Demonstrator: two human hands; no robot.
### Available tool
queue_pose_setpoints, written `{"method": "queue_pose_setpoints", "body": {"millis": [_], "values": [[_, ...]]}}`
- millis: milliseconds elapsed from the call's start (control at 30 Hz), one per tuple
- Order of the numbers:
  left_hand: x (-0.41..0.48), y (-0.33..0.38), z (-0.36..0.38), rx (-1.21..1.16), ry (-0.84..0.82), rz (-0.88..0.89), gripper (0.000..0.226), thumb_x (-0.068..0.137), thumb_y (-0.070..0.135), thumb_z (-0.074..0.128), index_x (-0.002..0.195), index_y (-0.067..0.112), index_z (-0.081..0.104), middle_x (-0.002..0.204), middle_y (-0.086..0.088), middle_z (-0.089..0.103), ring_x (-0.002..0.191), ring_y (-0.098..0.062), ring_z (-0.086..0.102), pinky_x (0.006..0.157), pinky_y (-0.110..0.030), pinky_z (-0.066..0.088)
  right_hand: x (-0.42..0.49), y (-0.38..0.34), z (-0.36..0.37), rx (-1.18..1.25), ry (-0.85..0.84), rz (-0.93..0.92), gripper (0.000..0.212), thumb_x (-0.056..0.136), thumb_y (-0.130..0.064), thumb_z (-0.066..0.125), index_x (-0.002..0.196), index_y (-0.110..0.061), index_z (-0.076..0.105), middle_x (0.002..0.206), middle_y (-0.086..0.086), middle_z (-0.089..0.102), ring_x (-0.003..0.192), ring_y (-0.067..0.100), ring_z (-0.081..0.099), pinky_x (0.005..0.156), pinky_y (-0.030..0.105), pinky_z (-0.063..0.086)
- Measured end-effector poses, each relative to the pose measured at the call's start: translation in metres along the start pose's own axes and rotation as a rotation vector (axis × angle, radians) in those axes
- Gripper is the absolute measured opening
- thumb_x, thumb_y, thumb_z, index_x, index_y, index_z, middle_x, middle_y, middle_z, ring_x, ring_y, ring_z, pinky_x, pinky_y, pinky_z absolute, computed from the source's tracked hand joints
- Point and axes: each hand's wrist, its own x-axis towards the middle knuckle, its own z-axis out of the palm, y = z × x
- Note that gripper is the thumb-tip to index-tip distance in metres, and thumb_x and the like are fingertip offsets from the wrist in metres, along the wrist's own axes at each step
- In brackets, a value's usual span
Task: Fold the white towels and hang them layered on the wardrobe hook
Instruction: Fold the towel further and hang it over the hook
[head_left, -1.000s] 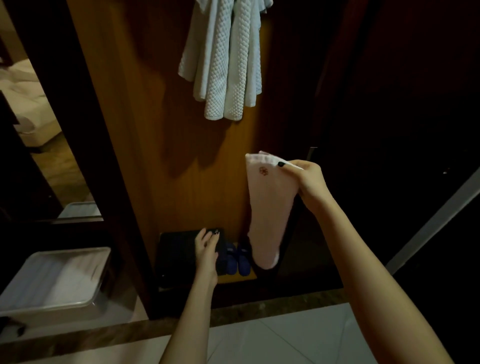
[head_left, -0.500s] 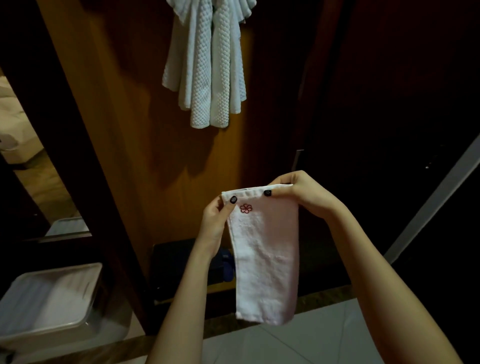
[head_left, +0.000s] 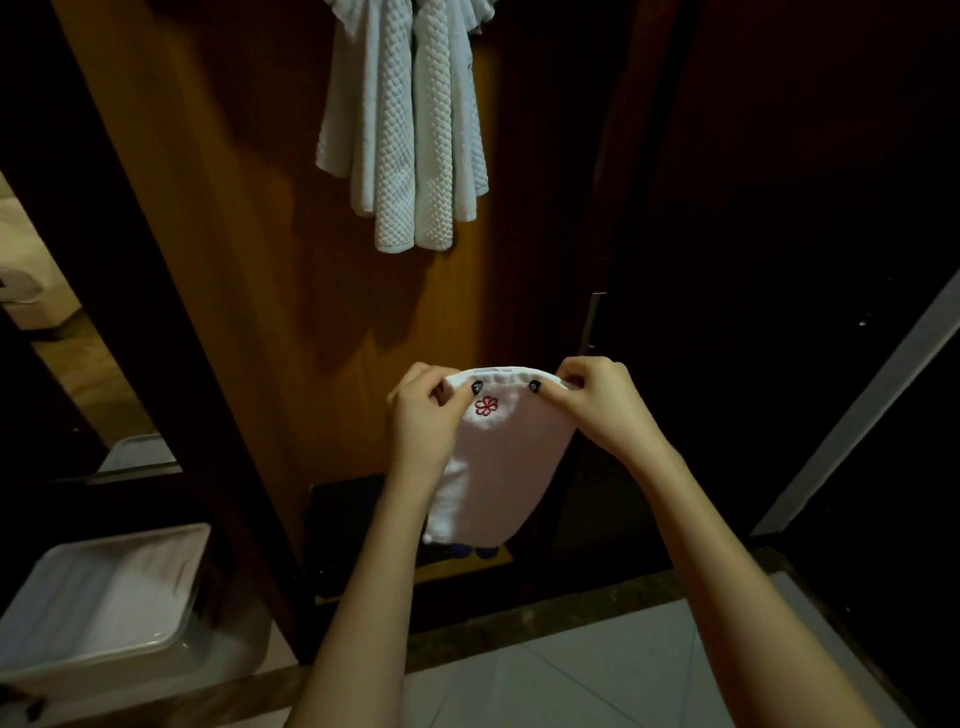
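Now your small white towel with the red flower hangs folded between your hands: left hand and right hand each pinch its top edge, below the waffle towels hanging on the wooden wardrobe panel.

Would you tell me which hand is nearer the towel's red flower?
Left: the left hand pinches the towel just beside the flower; the right hand pinches it farther right.

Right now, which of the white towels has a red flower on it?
The smooth towel that the left hand and right hand pinch at its top edge, flower just below. The textured towels hanging above show none.
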Motion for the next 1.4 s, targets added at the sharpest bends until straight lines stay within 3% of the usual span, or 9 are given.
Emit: {"method": "queue_pose_setpoints", "body": {"millis": [167, 267, 400, 533, 733, 867, 1000, 1233, 1400], "values": [[-0.005, 0.007, 0.004, 0.101, 0.076, -0.042, 0.017, 0.085, 0.012, 0.072, 0.072, 0.012, 0.061, 0.066, -0.001, 0.059, 0.058, -0.015, 0.056, 0.051, -0.020, 0.042, -0.009, -0.009, 0.009, 0.125, 0.056, -0.002, 0.003, 0.087, -0.025, 0.063, 0.087, -0.023, 0.062, 0.073, -0.010, 0.062, 0.067, 0.005, 0.061, 0.051, 0.023, 0.045], [-0.008, 0.012, 0.006, -0.141, 0.046, -0.149, 0.017, 0.084, 0.005, 0.073, 0.077, 0.018, 0.065, 0.065, -0.003, 0.067, 0.055, -0.010, 0.066, 0.051, -0.016, 0.050, -0.017, -0.012, 0.005, 0.375, -0.019, -0.058, 0.036, 0.088, -0.015, 0.065, 0.117, -0.037, 0.064, 0.077, -0.012, 0.066, 0.072, -0.003, 0.064, 0.058, 0.012, 0.047], [-0.010, 0.012, 0.005, -0.316, 0.026, -0.237, 0.011, 0.086, 0.002, 0.070, 0.094, 0.010, 0.069, 0.078, -0.002, 0.071, 0.065, -0.010, 0.071, 0.059, -0.019, 0.056, -0.019, -0.016, -0.003, 0.559, -0.211, -0.103, 0.026, 0.086, -0.008, 0.071, 0.106, -0.024, 0.072, 0.099, -0.012, 0.074, 0.095, 0.004, 0.070, 0.078, 0.021, 0.056], [-0.008, 0.010, -0.001, -0.453, -0.069, -0.274, 0.021, 0.089, 0.003, 0.066, 0.110, 0.006, 0.068, 0.088, -0.002, 0.074, 0.076, -0.008, 0.072, 0.063, -0.014, 0.053, -0.020, -0.018, -0.012, 0.579, -0.486, -0.065, 0.038, 0.082, 0.002, 0.073, 0.113, -0.019, 0.063, 0.101, 0.000, 0.075, 0.099, 0.012, 0.071, 0.088, 0.031, 0.058], [-0.006, 0.015, -0.009, -0.606, -0.191, -0.203, 0.021, 0.091, 0.003, 0.063, 0.106, 0.018, 0.065, 0.087, -0.002, 0.076, 0.081, -0.014, 0.073, 0.065, -0.018, 0.054, -0.019, -0.033, -0.012, 0.242, -0.138, -0.196, 0.008, 0.086, -0.021, 0.074, 0.080, -0.023, 0.069, 0.066, -0.009, 0.065, 0.064, -0.001, 0.063, 0.057, 0.016, 0.048], [-0.003, 0.017, -0.014, -0.606, -0.224, -0.103, 0.015, 0.089, 0.011, 0.066, 0.099, 0.021, 0.070, 0.095, 0.003, 0.075, 0.090, -0.013, 0.071, 0.071, -0.018, 0.054, -0.011, -0.038, -0.016, 0.034, -0.011, -0.270, 0.015, 0.084, -0.034, 0.074, 0.088, -0.020, 0.075, 0.088, -0.011, 0.053, 0.082, 0.001, 0.051, 0.068, 0.011, 0.038], [-0.003, 0.022, -0.018, -0.653, -0.263, -0.093, 0.022, 0.077, 0.017, 0.071, 0.099, 0.019, 0.070, 0.095, 0.008, 0.076, 0.092, -0.005, 0.070, 0.074, -0.015, 0.053, -0.005, -0.043, -0.019, -0.009, -0.062, -0.260, 0.018, 0.086, -0.037, 0.072, 0.088, -0.019, 0.073, 0.127, -0.002, 0.054, 0.121, 0.013, 0.047, 0.095, 0.032, 0.045], [-0.001, 0.022, -0.019, -0.624, -0.140, -0.062, 0.018, 0.087, 0.003, 0.068, 0.097, 0.018, 0.070, 0.092, 0.004, 0.076, 0.092, -0.010, 0.071, 0.075, -0.018, 0.054, -0.005, -0.044, -0.016, 0.030, -0.064, -0.209, 0.027, 0.085, -0.045, 0.068, 0.090, -0.019, 0.069, 0.094, -0.004, 0.065, 0.088, 0.012, 0.060, 0.075, 0.038, 0.053], [0.002, 0.019, -0.017, -0.512, -0.067, -0.073, 0.022, 0.090, 0.008, 0.068, 0.100, 0.026, 0.061, 0.103, -0.007, 0.072, 0.100, -0.019, 0.070, 0.084, -0.035, 0.057, -0.003, -0.048, -0.008, 0.211, -0.110, -0.176, 0.028, 0.085, -0.040, 0.072, 0.078, -0.016, 0.059, 0.076, 0.002, 0.065, 0.070, 0.015, 0.062, 0.061, 0.038, 0.049]]}}
